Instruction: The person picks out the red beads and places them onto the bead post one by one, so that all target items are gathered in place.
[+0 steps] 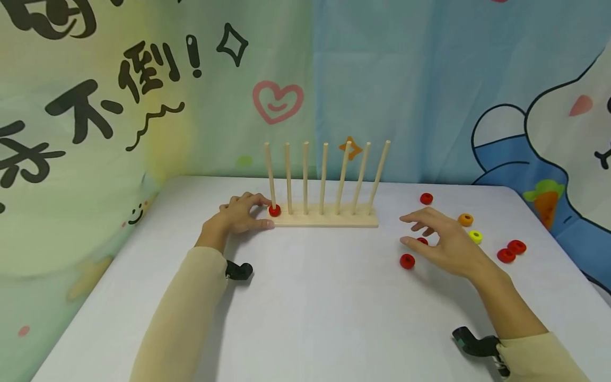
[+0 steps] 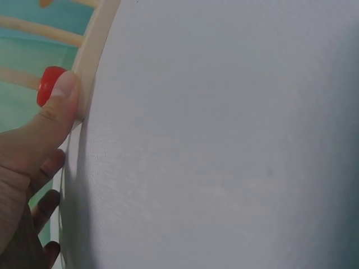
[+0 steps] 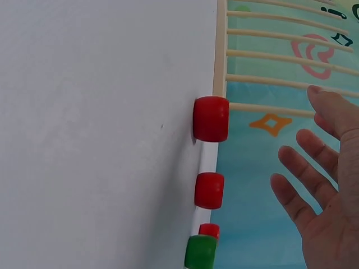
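Note:
A pale wooden peg stand (image 1: 329, 218) with a row of upright pegs stands toward the back of the table. One red bead (image 1: 274, 210) sits at the foot of its leftmost peg. My left hand (image 1: 242, 213) grips the stand's left end between thumb and fingers; in the left wrist view the thumb (image 2: 59, 103) lies across the front edge beside that bead. My right hand (image 1: 444, 241) hovers with parted fingers, holding nothing, above a red bead (image 1: 407, 261) and another red bead (image 1: 422, 241) partly hidden by it. In the right wrist view a green bead (image 3: 201, 252) also shows.
Right of the stand lie a red bead (image 1: 426, 198), an orange bead (image 1: 465, 219), a yellow bead (image 1: 475, 236) and a pair of red beads (image 1: 506, 255) farther right. A printed curtain (image 1: 372, 79) hangs behind the white table (image 1: 315, 313).

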{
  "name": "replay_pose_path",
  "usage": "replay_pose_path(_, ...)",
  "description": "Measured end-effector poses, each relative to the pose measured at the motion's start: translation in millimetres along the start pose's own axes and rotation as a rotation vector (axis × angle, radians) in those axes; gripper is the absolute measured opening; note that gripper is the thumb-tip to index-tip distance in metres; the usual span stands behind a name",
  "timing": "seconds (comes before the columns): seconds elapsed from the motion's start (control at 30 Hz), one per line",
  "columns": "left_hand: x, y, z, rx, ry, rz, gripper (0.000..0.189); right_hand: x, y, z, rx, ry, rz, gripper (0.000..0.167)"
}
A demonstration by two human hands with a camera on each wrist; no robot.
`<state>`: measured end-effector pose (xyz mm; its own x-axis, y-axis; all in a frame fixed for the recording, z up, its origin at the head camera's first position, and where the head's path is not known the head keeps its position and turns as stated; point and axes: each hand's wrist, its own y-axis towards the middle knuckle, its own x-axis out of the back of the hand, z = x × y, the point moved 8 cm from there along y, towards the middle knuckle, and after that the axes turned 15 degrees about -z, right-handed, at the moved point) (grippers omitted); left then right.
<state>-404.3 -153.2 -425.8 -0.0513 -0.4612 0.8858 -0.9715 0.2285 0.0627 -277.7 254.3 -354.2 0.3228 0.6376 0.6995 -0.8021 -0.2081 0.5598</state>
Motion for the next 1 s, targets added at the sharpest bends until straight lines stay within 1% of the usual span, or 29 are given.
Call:
replay_pose_path(0.1,0.7,1.4,-2.1,-0.001,0.004,0.002,0.068,3,-2.3,-1,0.022,0.011,-0.012,0.044)
replay_pose_path(0.23,-1.0,1.0,0.4,0.008,0.011,0.008,0.070,3,-7.6,-6,0.027,0.019,0.007,0.046)
replay_pose_path(0.4,-0.9,1.9,1.7,0.006,0.003,-0.005,0.071,3,-15.9,-14,-0.020,0.004,0.044,0.049)
replay_pose_path(0.6,-1.0,2.7,-0.8,0.005,-0.010,0.001,0.071,6,-23.5,-22,-0.086,-0.008,0.069,0.051)
replay_pose_path(0.73,-5.6,6.4,3.5,0.016,-0.003,0.004,0.071,10,-26.1,-25,-0.075,-0.019,0.065,0.050)
replay_pose_path(0.83,-9.9,10.6,10.2,0.032,0.006,0.002,0.073,15,-27.1,-28,-0.054,-0.038,0.050,0.048)
replay_pose_path(1.0,-11.1,12.6,15.2,0.039,0.014,-0.003,0.076,23,-30.9,-37,-0.067,-0.067,0.018,0.050)
